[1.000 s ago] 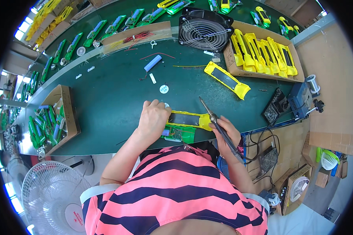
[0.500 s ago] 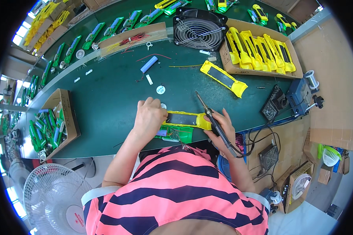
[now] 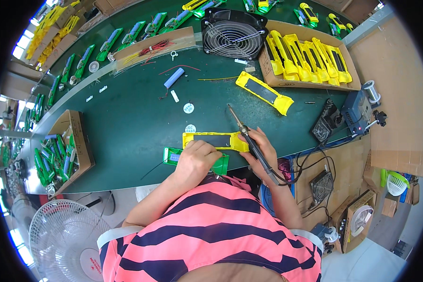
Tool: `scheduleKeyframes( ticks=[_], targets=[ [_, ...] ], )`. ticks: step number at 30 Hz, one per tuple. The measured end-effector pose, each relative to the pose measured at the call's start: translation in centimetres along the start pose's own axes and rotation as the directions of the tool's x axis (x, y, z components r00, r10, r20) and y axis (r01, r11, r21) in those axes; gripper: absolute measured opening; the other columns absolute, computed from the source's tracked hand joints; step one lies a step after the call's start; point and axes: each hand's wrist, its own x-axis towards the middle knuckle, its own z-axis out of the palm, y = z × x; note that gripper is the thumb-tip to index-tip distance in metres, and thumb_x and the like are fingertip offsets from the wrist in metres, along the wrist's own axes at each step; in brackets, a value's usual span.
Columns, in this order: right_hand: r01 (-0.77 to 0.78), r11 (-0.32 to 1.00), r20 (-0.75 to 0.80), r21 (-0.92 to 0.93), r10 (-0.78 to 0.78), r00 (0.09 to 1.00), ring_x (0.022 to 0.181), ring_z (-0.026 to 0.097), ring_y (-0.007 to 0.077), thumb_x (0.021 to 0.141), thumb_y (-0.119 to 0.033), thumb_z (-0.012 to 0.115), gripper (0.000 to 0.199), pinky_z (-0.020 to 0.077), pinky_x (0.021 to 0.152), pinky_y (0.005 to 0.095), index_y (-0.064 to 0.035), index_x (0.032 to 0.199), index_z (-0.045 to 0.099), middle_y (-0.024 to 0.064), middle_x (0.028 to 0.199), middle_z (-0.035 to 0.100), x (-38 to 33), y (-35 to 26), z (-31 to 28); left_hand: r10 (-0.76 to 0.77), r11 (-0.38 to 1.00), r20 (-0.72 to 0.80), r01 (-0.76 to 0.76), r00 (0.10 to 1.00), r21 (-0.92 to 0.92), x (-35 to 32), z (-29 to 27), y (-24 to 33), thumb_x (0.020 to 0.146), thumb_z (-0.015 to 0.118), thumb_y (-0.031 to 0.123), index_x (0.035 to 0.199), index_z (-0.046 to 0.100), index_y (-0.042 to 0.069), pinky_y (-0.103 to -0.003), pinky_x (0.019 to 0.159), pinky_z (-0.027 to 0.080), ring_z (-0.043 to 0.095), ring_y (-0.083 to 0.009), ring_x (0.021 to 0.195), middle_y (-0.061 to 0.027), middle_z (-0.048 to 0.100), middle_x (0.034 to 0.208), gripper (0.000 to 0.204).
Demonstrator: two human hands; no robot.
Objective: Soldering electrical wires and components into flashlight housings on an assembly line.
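Observation:
My right hand grips a soldering iron, its bare tip pointing up and away to the left. The fingers of that hand also reach the flared right end of a yellow plastic casing with a dark panel. Just in front of the casing lies an open green housing with a blue battery cell in its left end. Over the housing's middle is my left hand, its fingers closed in a pinch. What they hold, if anything, is hidden. A thin dark wire sticks out past the housing's left end.
Beyond lie another yellow casing, a loose blue battery cell and round white stickers. A carton of yellow casings and a black fan stand behind. Left is a carton of green units; right, a blue soldering station.
My left hand has moved from the yellow casing's left end, right and nearer, onto the green housing. The casing's left end now shows. My right hand with the soldering iron has shifted slightly.

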Motion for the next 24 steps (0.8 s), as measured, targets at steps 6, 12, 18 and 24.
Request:
scheduleKeyframes(
  ticks=[6, 12, 18, 24],
  targets=[
    [-0.058, 0.981, 0.043, 0.185, 0.051, 0.998, 0.106, 0.052, 0.0309, 0.062, -0.004, 0.072, 0.048, 0.0385, 0.094, 0.0374, -0.0055, 0.106, 0.052, 0.0122, 0.116, 0.053, 0.6, 0.0, 1.7, -0.139, 0.988, -0.129, 0.147, 0.982, 0.054, 0.4, 0.7, -0.2, 0.065, 0.057, 0.001, 0.077, 0.060, 0.004, -0.034, 0.061, 0.041, 0.053, -0.0245, 0.068, -0.0080, 0.053, 0.072, 0.013],
    [0.146, 0.987, -0.015, 0.065, -0.145, 0.989, 0.086, 0.062, 0.0256, 0.067, -0.007, 0.070, 0.030, 0.0443, 0.086, 0.0428, -0.0042, 0.094, 0.057, 0.0075, 0.088, 0.065, 1.3, -0.6, -1.0, -0.305, 0.948, -0.011, 0.305, 0.952, 0.094, 1.1, 0.5, -1.1, 0.069, 0.057, 0.002, 0.071, 0.060, 0.001, -0.037, 0.061, 0.044, 0.055, -0.0281, 0.068, -0.0119, 0.053, 0.069, 0.004],
    [-0.216, 0.722, -0.041, 0.657, 0.320, 0.946, 0.067, 0.062, 0.0135, 0.077, -0.001, 0.062, 0.015, 0.0507, 0.059, 0.0241, 0.0045, 0.090, 0.057, 0.0104, 0.081, 0.062, 0.4, -0.4, -1.4, -0.306, 0.951, 0.049, 0.302, 0.951, 0.070, 1.4, -0.1, -1.5, 0.066, 0.055, -0.001, 0.071, 0.061, 0.002, -0.036, 0.063, 0.046, 0.057, -0.0281, 0.068, -0.0133, 0.054, 0.070, 0.009],
    [-0.275, 0.741, 0.007, 0.612, 0.343, 0.939, 0.065, 0.061, 0.0124, 0.077, -0.003, 0.062, 0.016, 0.0502, 0.058, 0.0233, 0.0040, 0.090, 0.056, 0.0096, 0.080, 0.062, -0.1, 0.5, -0.4, -0.318, 0.947, 0.064, 0.314, 0.946, 0.073, 1.5, 0.0, -1.5, 0.071, 0.055, 0.002, 0.072, 0.061, 0.002, -0.037, 0.062, 0.045, 0.056, -0.0288, 0.068, -0.0122, 0.053, 0.070, 0.006]
  ],
)
